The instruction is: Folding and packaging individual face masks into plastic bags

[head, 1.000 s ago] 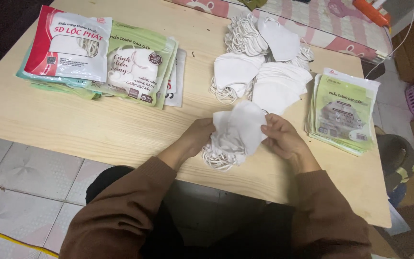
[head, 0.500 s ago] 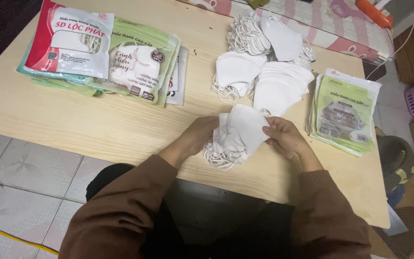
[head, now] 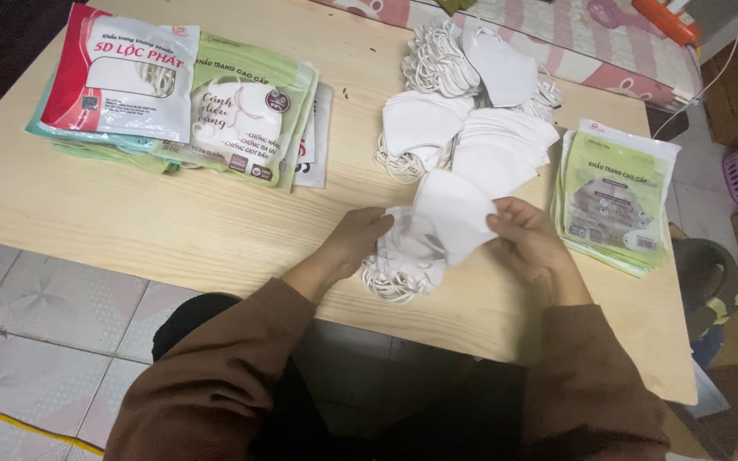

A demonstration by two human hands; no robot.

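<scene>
A: Over pale wooden tabletop [head: 172,230], close to its near edge: holding a small bundle of white folded cloth face masks [head: 442,222] between both hands.

B: Gripped how?

A: Pinched at the left side by the left hand [head: 356,243], fingers curled in against the bundle. Pinched at the right corner by the right hand [head: 531,243], thumb on top, fingers beneath. Raised a little at the top mask, lying on the wood lower down, as far as can be told.

B: Anything loose?

A: Yes: a tangle of white elastic ear loops [head: 390,286] spilling out under the bundle toward the table edge. Could snag on a finger and drag masks askew, judging by that tangle.

B: And around?

A: Just behind, nearly touching: a larger heap of the same white masks [head: 471,128]. Could get mixed with the bundle if pushed forward. Near the right hand: a stack of flat green printed packets [head: 612,196], close enough to be nudged by a wrist. Far left, well apart: red, white and green packets [head: 125,77].

B: Worst case?

A: Probably sliding off the near edge onto the grey tiled floor [head: 36,316], given so light a pinch and so little wood in front.
</scene>
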